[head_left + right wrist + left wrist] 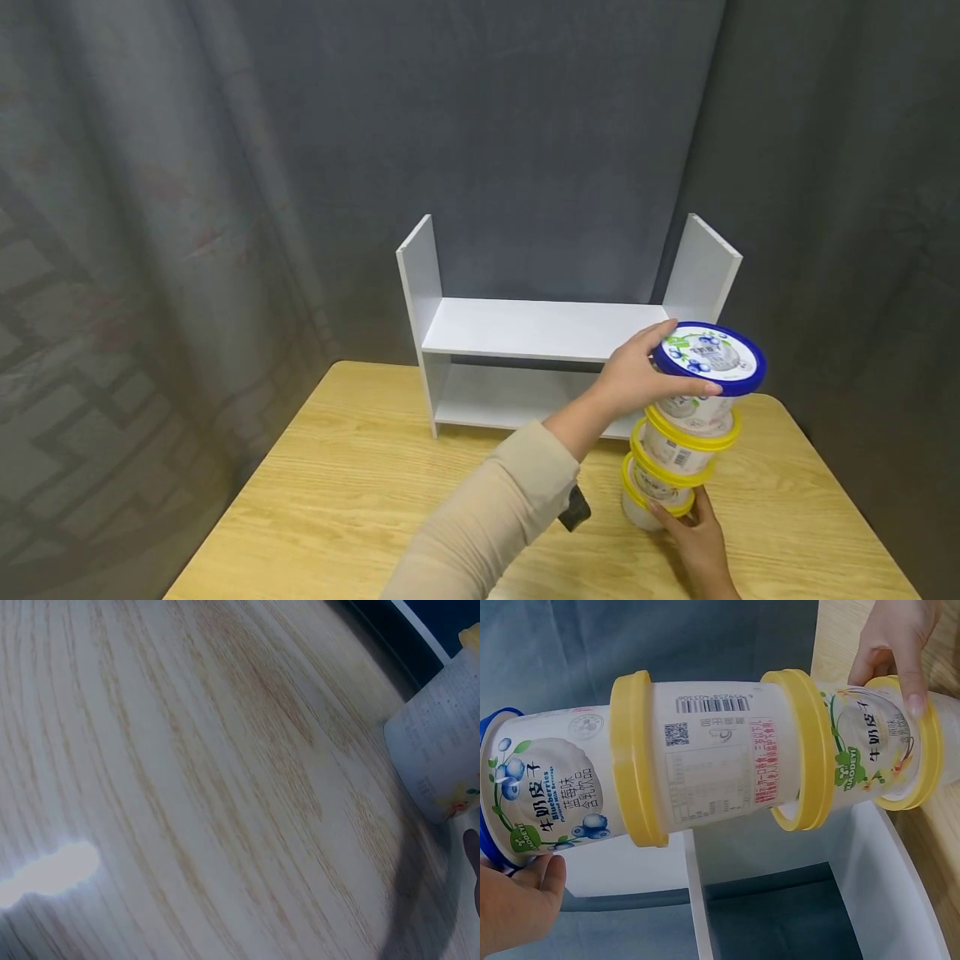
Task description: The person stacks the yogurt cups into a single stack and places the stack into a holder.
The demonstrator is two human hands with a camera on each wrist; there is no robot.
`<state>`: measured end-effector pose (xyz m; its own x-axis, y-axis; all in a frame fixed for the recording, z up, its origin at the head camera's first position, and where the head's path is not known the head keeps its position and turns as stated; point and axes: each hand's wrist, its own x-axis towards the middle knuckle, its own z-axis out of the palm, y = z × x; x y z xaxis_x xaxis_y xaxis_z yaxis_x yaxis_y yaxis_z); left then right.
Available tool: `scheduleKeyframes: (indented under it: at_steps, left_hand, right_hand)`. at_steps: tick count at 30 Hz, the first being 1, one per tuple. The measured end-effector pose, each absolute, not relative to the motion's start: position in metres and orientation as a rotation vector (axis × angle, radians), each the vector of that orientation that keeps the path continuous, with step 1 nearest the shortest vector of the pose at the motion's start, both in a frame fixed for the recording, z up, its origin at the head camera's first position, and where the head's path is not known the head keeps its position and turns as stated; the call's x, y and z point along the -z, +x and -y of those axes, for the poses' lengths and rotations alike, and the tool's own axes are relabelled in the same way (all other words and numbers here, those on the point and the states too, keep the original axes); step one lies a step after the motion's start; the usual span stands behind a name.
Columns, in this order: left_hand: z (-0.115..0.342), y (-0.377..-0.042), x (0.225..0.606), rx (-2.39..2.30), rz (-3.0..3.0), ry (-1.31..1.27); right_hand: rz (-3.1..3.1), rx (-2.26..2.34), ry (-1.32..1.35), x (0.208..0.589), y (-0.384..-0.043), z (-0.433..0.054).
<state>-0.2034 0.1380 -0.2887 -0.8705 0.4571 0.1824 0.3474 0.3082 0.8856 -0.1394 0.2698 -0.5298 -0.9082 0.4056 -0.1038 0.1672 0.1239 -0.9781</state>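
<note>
A stack of tubs stands on the table at the right. On top is a blue-lidded blueberry milk-drink tub (708, 358), above three yellow-lidded tubs (678, 450). My left hand (633, 379) grips the top tub at its blue lid, thumb along the front rim. Low down, my right hand (701, 542) holds the bottom tub (435, 742) around its yellow lid, with the thumb (915, 694) on the lid's edge in the left wrist view. Only a fingertip of that hand enters the right wrist view. Printed fruit, lettering and a barcode (712, 703) face the left wrist camera.
Behind the stack stands a white two-tier shelf (547, 325) with upright side panels; the stack overlaps its right side. The wooden table (360, 467) reaches dark curtains (540, 150) at the back. A small black device (575, 508) shows by the left cuff.
</note>
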Motion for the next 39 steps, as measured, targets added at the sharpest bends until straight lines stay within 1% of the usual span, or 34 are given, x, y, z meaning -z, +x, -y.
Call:
scheduleKeyframes:
  at_steps: [11, 27, 33, 39]
  left_hand:
    - [-0.138, -0.203, 0.288, -1.568, -2.488, 0.784]
    - [-0.137, -0.204, 0.288, -1.541, -2.447, 0.834]
    - [-0.125, -0.204, 0.288, -1.538, -2.500, 0.833]
    - [-0.105, -0.213, 0.290, -1.539, -2.565, 0.866]
  right_hand:
    - [2.241, -1.871, -0.600, 0.525, -0.138, -0.268]
    - [2.244, -1.861, -0.530, 0.527, -0.139, -0.273]
    - [2.216, -1.864, -0.483, 0.530, -0.139, -0.273]
    - [2.231, -1.815, -0.438, 0.530, -0.139, -0.272]
